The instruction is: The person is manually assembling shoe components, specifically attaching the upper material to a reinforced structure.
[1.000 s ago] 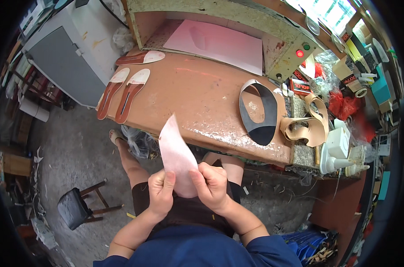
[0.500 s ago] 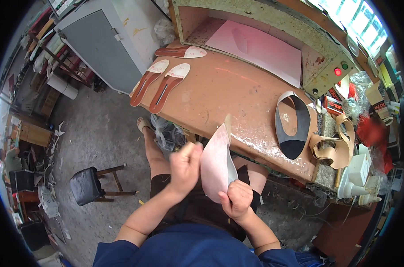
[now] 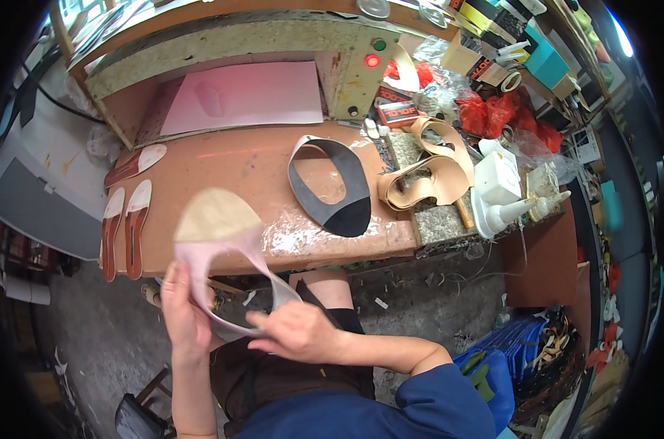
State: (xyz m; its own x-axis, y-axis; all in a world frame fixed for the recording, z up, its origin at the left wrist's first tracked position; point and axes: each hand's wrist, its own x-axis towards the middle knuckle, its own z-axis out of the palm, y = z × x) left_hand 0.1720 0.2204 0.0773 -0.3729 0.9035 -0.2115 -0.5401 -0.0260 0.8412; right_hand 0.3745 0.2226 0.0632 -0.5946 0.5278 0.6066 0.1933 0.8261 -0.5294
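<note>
A pink shoe upper with a beige toe piece [image 3: 219, 216] is held up over the near edge of the workbench, its wide opening facing me. My left hand [image 3: 186, 313] is closed on its left side, thumb toward the opening. My right hand [image 3: 299, 333] has its fingers curled at the rear strap, which it grips at the lower right. A grey and black shoe upper [image 3: 350, 208] lies on the bench to the right, apart from both hands. Two brown insoles with white heel ends [image 3: 136, 227] [image 3: 111, 230] rest at the bench's left end.
Another insole [image 3: 136, 165] lies farther back. A box-like heater [image 3: 346, 80] with a lit red button holds a pink sheet [image 3: 248, 95]. Beige uppers [image 3: 431, 179] sit on a stone slab [image 3: 445, 225], beside a white dispenser [image 3: 496, 179]. A blue basket [image 3: 493, 380] stands at right.
The view has swung to the right. The upper has been turned, so its beige toe and opening now show. My left hand, earlier a blurred fist beside it, now grips its side.
</note>
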